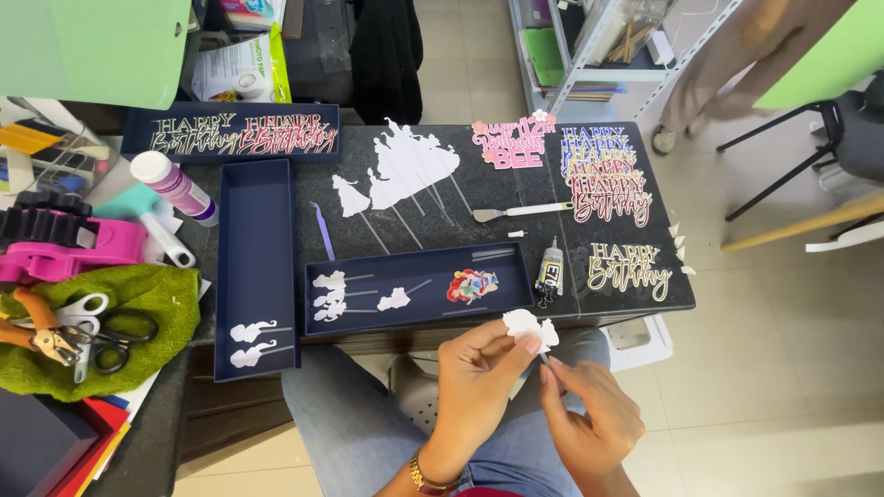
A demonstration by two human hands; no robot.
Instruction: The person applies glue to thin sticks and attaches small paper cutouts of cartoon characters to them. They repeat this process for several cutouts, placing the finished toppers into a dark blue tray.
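My left hand (479, 368) pinches a small white paper cutout (529, 326) just below the near edge of the dark table (479, 193). My right hand (589, 410) sits beside it over my lap, its fingertips on what looks like a thin stick under the cutout. Right above my hands, a navy tray (419, 316) holds several white cutouts on sticks and one coloured figure (471, 285). A small glue tube (550, 270) lies by the tray's right end.
A long navy tray (255, 239) with two white cutouts stands left. Lettered toppers (603, 179), white silhouettes (405, 166), a spatula (520, 212) and purple tweezers (323, 230) lie further back. Scissors and pliers (74, 331) rest on a green towel. A person stands far right.
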